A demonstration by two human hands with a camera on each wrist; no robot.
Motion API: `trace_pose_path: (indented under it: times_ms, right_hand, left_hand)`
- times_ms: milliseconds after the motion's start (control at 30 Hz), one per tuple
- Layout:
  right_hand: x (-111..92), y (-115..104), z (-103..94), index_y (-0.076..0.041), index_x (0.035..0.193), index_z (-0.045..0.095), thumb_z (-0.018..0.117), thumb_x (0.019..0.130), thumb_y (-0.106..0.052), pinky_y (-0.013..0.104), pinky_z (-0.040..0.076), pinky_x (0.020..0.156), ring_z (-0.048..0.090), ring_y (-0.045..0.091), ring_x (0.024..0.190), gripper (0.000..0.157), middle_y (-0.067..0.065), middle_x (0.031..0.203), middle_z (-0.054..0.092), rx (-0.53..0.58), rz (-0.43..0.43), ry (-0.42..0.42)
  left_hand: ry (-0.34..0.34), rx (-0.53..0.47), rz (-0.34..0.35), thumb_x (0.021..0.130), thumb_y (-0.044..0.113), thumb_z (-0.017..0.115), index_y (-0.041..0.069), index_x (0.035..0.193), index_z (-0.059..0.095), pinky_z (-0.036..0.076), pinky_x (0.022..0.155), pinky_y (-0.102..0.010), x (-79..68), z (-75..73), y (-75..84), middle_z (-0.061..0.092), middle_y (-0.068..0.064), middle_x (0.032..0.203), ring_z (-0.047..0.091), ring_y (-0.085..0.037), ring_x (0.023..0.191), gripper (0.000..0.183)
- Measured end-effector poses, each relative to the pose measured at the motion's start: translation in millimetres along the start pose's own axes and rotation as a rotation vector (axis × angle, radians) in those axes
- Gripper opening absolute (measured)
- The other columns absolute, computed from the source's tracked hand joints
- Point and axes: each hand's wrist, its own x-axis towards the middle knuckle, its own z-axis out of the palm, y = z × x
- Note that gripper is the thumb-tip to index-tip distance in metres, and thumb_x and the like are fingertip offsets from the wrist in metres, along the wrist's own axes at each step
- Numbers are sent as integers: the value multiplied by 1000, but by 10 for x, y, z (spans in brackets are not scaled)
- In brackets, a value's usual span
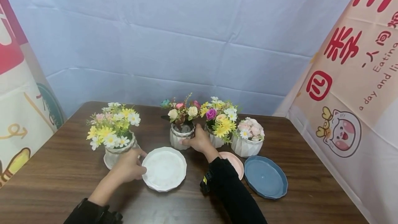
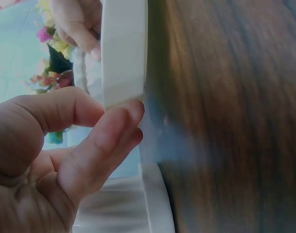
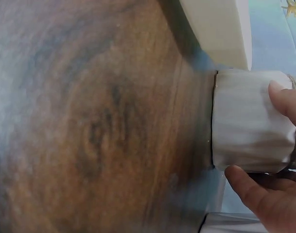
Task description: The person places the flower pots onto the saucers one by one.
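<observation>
My left hand (image 1: 129,166) pinches the edge of a round white saucer (image 1: 164,169); in the left wrist view the thumb and fingers meet at its rim (image 2: 124,53). Behind that hand a white pot of yellow and white daisies (image 1: 112,130) stands on another white saucer (image 1: 109,160). My right hand (image 1: 200,139) grips a ribbed white flowerpot (image 1: 178,139) holding cream and pink roses, at its right side. The right wrist view shows fingers on two sides of this pot (image 3: 250,121), its base at the wooden table.
Right of the gripped pot stand a pot of mixed flowers (image 1: 219,120) and a pot of pale pink blooms (image 1: 248,139). A pink saucer (image 1: 234,163), partly hidden by the right sleeve, and a blue saucer (image 1: 265,177) lie in front. Cloth (image 1: 174,44) hangs behind the table (image 1: 314,182).
</observation>
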Motion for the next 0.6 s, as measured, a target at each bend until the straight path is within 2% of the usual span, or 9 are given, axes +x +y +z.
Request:
trace_pose_path:
  times_ms: [333, 600]
  right_hand:
    - [-4, 7, 0, 6, 145, 11, 77, 77, -26, 48, 33, 100, 26, 40, 131, 100, 27, 142, 31, -19, 7, 4]
    - [4, 6, 8, 5, 145, 11, 77, 77, -26, 48, 32, 101, 25, 40, 131, 100, 27, 142, 30, -24, 14, 9]
  left_hand:
    - [12, 26, -15, 67, -4, 60, -14, 109, 54, 44, 43, -29, 14, -14, -15, 55, -4, 56, 56, -16, 45, 43]
    - [60, 93, -22, 66, -3, 61, -11, 106, 56, 43, 43, -28, 15, 22, -38, 53, -1, 52, 53, -13, 43, 41]
